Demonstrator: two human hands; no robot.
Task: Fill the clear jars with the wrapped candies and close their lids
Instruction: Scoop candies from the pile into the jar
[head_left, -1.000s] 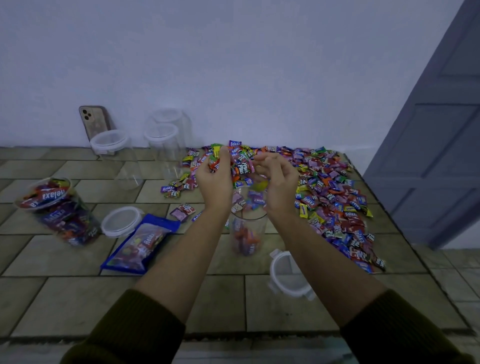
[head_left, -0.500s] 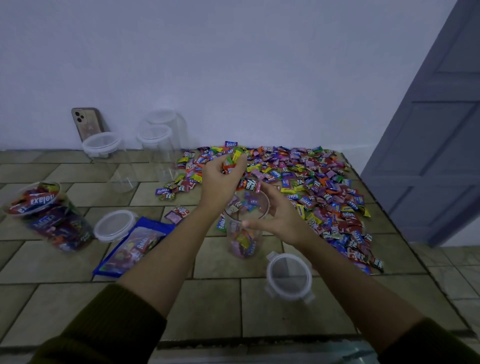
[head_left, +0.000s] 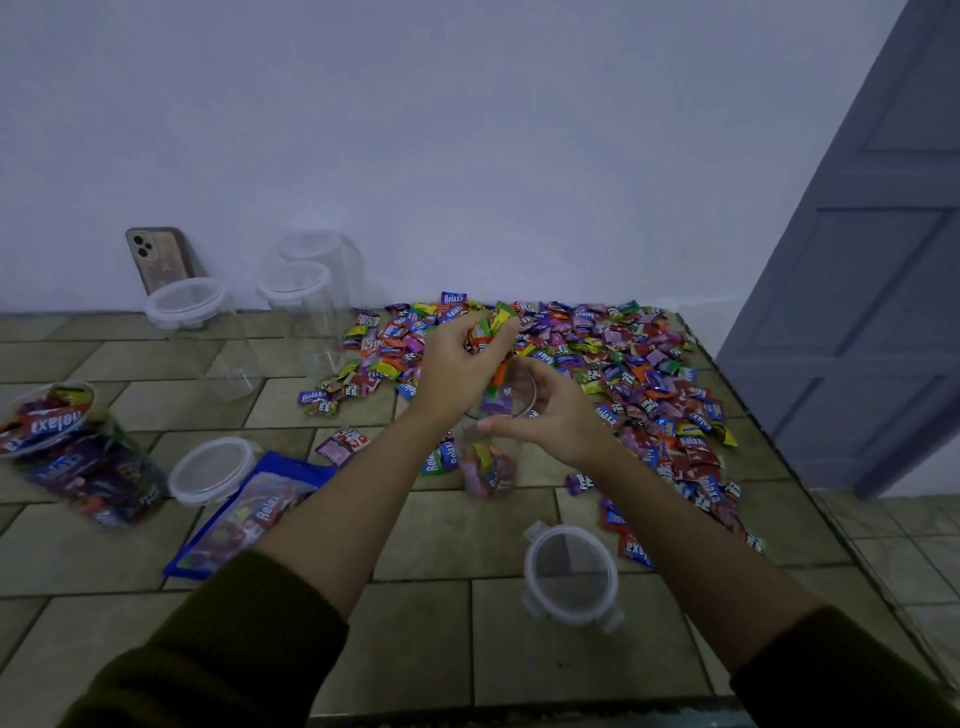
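A clear jar (head_left: 488, 467) stands on the tiled floor with candies in its lower part. My left hand (head_left: 457, 364) is above its mouth, closed on a bunch of wrapped candies (head_left: 488, 332). My right hand (head_left: 550, 415) wraps around the jar's rim from the right. A wide pile of wrapped candies (head_left: 623, 374) lies behind and to the right. The jar's loose lid (head_left: 570, 571) lies on the floor in front. A filled jar (head_left: 78, 452) sits at the far left, tilted.
Three empty clear jars (head_left: 306, 306) stand near the wall at the back left, beside a phone (head_left: 158, 257) leaning on the wall. Another lid (head_left: 213, 467) and a blue candy bag (head_left: 249, 514) lie at the left. A grey door (head_left: 872, 270) is at the right.
My right hand let go of its candies above the jar and dropped to grip the rim. My left hand stayed above the mouth, holding candies.
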